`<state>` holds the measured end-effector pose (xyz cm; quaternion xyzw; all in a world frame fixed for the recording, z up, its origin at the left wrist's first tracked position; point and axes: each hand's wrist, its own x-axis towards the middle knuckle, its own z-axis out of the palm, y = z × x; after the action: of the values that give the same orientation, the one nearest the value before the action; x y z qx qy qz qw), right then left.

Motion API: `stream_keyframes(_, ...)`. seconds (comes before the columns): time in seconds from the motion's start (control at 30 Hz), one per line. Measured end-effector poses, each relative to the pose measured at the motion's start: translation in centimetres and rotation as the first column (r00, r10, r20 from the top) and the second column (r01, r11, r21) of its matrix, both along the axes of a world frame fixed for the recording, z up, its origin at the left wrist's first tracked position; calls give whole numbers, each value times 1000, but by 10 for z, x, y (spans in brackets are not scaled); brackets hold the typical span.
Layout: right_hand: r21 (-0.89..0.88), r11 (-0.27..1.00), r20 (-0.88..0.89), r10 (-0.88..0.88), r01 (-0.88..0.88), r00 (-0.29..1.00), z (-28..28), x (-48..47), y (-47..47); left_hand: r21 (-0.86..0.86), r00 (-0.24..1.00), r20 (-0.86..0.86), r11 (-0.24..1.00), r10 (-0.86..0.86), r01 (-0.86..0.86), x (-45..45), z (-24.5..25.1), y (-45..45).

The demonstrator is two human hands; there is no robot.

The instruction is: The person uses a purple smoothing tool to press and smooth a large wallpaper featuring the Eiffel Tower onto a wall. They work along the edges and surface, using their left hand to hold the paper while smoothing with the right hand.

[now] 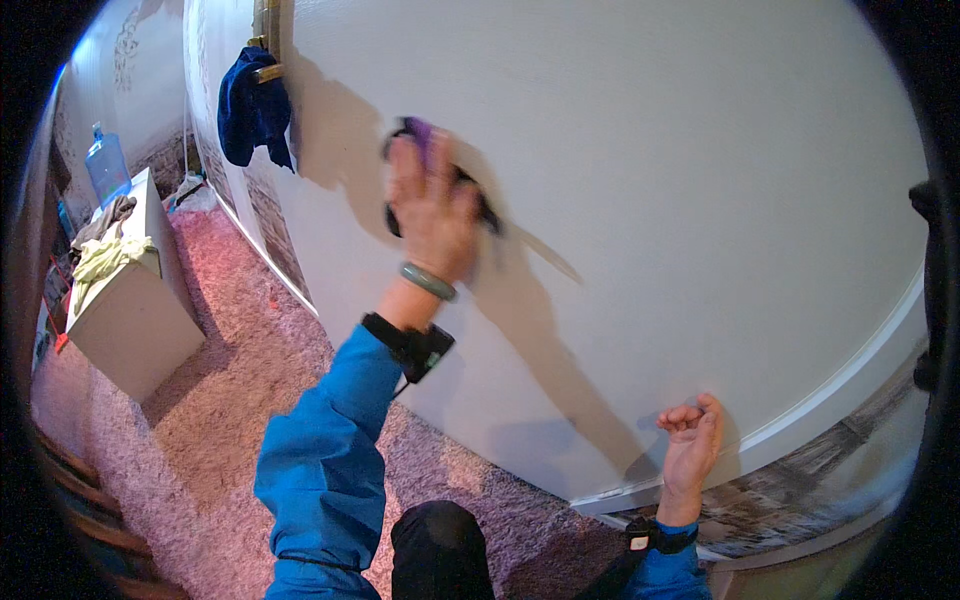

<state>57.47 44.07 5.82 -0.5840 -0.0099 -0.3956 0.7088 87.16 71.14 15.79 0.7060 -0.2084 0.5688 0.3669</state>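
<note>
My left hand [435, 202] presses a black-and-purple cloth [422, 133] against a pale door [675, 187]. Motion blurs the hand and the cloth, and the fingers hide part of the cloth. A green bangle [427, 281] circles that wrist, above a black strap with a small device [427, 352]. Lower right, my right hand [688, 446] is raised close to the door's edge, empty, its fingers loosely curled. Whether it touches the door cannot be told. A navy cloth [255, 109] hangs from the door handle [268, 73] at upper left.
Pink shaggy carpet [225, 465] covers the floor. To the left stands a white cabinet [135, 330] bearing a yellow cloth [109, 259], a dark cloth [112, 214] and a blue water bottle [109, 165]. White trim [825, 405] runs beside the door at lower right. My dark-clad knee [441, 551] is below.
</note>
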Motion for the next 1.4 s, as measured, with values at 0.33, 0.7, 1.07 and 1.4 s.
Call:
stream_keyframes(0.33,-38,998,-96,-57,53,994,-1,-2,-4,241,969,198,965,-150,100,-41,-6,-34)
stream_keyframes(0.7,-73,995,-149,-79,69,986,0,-3,-9,-300,985,-171,952,7,-59,68,-23,59)
stream_keyframes(1.07,-108,989,-189,-125,106,974,4,-4,-6,17,998,38,999,-52,52,7,-25,12)
stream_keyframes(1.4,-85,990,-181,-122,108,976,4,-2,-5,-405,956,-293,909,-28,-97,87,-86,73)
